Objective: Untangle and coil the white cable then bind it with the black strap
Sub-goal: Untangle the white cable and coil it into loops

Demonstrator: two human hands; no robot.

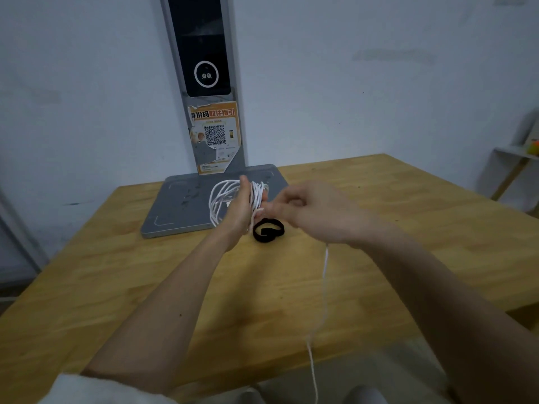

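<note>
White cable (233, 196) loops coil around the raised left hand (240, 208); the right hand (306, 211), just right, pinches its tail above the curled black strap (268, 229) on the wooden bench (145, 287).

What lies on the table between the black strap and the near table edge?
Only the white cable's loose tail, hanging from the right hand; head view.

Wooden table (408, 228), black strap (268, 230), grey stand base (175, 205)
</note>
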